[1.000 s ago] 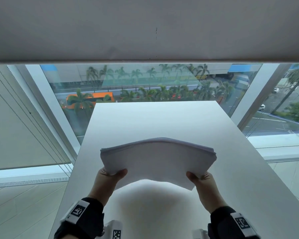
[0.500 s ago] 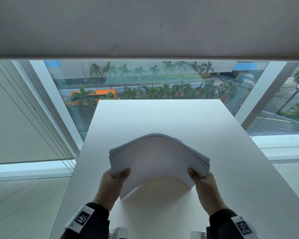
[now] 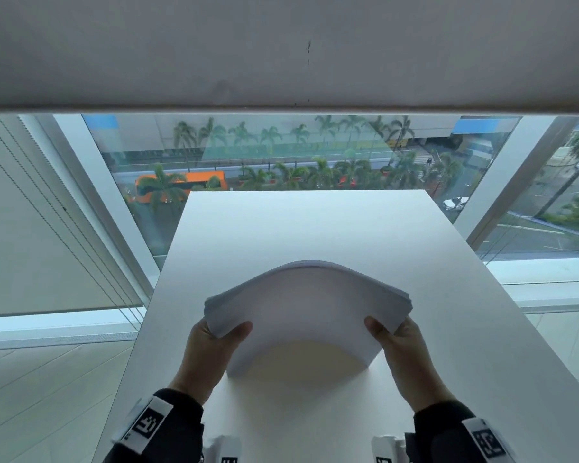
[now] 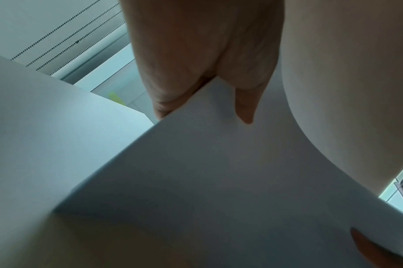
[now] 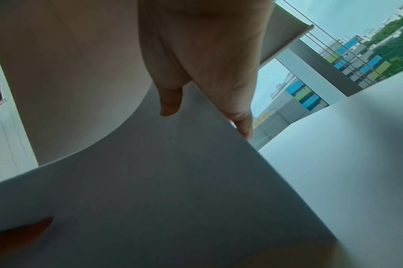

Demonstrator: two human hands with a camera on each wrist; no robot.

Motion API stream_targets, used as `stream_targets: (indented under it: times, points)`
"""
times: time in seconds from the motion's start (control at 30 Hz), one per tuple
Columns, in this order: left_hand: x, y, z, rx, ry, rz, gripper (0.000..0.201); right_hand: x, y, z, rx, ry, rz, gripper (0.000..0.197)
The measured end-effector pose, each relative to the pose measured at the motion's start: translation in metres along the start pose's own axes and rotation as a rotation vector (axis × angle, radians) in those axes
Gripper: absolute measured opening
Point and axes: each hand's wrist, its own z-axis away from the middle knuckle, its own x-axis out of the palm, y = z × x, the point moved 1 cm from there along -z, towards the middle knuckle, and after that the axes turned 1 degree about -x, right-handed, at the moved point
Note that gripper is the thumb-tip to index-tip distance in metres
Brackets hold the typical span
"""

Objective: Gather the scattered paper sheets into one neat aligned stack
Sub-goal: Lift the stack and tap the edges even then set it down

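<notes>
Sheets (image 3: 306,305) are already gathered into one stack, bowed upward near the counter's (image 3: 315,225) near edge, its lower corners apparently touching the top. The left hand (image 3: 214,345) and right hand (image 3: 398,345) each pinch a side. Squaring the fanned edges and laying it flat remain. Beyond the far edge, only a window (image 3: 281,162); nothing obstructs.

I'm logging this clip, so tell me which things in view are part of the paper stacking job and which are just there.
Part of the job:
- paper stack, bowed upward, lower edge on the white table
- left hand holding its left side
- right hand holding its right side

Just there:
- window blind
- roller shade
- orange bus outside
</notes>
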Motion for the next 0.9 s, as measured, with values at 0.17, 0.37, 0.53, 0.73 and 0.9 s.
stream_targets:
  times: [0.17,0.37,0.53,0.73,0.9]
  points:
    - [0.002,0.0,-0.006,-0.064,0.053,0.038,0.019,0.0,-0.005,-0.002,0.016,0.048,-0.024,0.018]
    - [-0.004,0.003,-0.002,-0.028,0.023,0.046,0.017,-0.012,-0.015,0.002,-0.067,0.077,0.026,0.024]
    - [-0.01,0.015,-0.004,0.021,-0.045,0.126,0.02,-0.024,-0.036,-0.002,-0.194,0.105,0.148,0.044]
    - [-0.011,0.02,-0.01,0.019,-0.112,0.06,0.019,0.0,-0.078,0.009,-0.722,0.208,0.74,0.046]
    - [-0.012,0.018,-0.013,0.014,-0.119,0.036,0.02,0.057,-0.098,0.032,-0.983,0.024,0.875,0.076]
